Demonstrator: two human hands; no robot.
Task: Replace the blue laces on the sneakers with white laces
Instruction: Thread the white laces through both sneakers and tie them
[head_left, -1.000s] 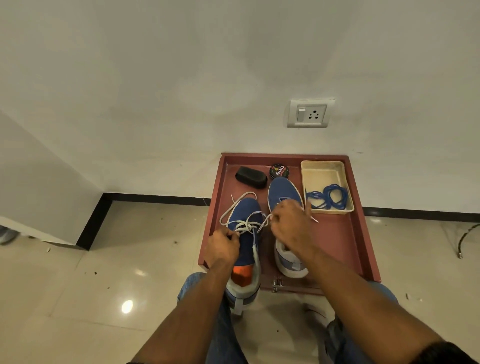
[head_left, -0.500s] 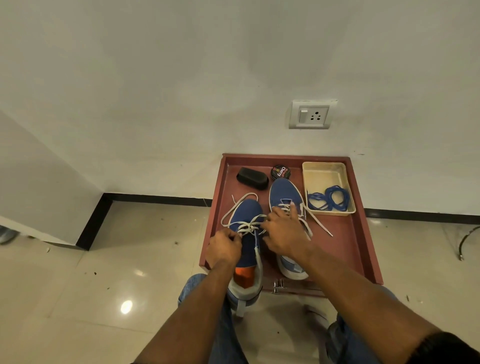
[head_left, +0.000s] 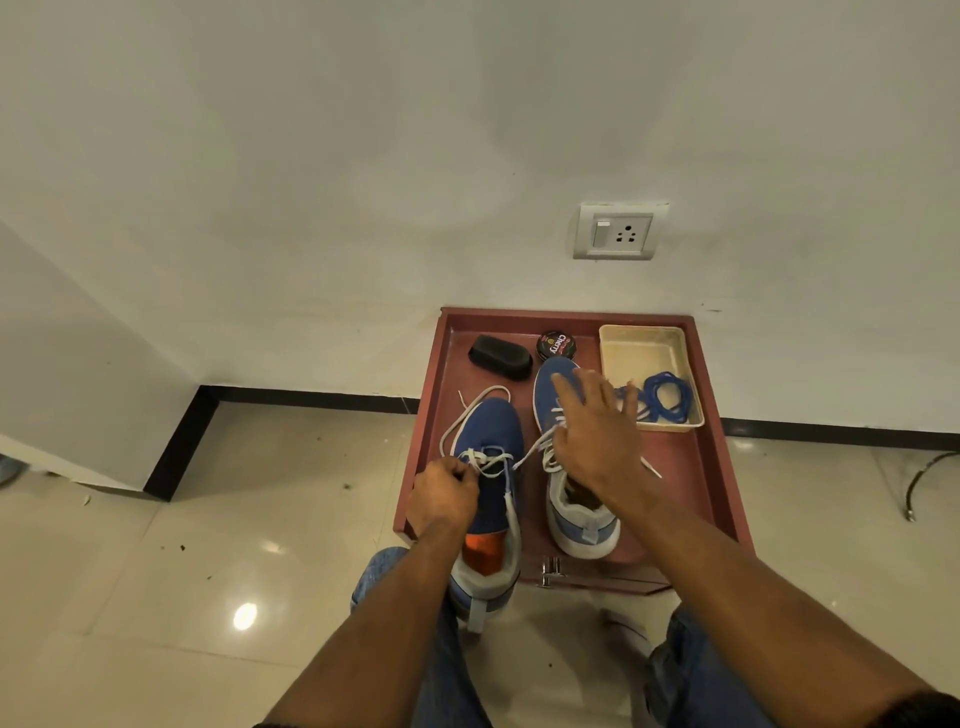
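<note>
- Our left hand (head_left: 442, 496) is curled up at the left sneaker (head_left: 488, 467), fingers pinching the white lace (head_left: 491, 461) right where it crosses the eyelets.
- That left sneaker sits with its toe on the red tray (head_left: 691, 467) and its heel hanging over the near edge, orange insole showing. One end of its lace loops out loose on the tray to the left of the toe.
- Our right hand (head_left: 592, 431) is spread flat over the right sneaker (head_left: 558, 395), fingers straight and gripping nothing. We can't tell if the palm actually touches the shoe or the lace under it.
- The right sneaker lies fully on the tray, just beside the left one, white lace partly threaded.
- The old blue laces (head_left: 662, 397) are bunched in the cream tub (head_left: 644, 348) at the tray's far right corner.
- Also on the tray by the wall: a black brush (head_left: 500, 356) and a round polish tin (head_left: 557, 344).
- Wall socket (head_left: 618, 231) above.
</note>
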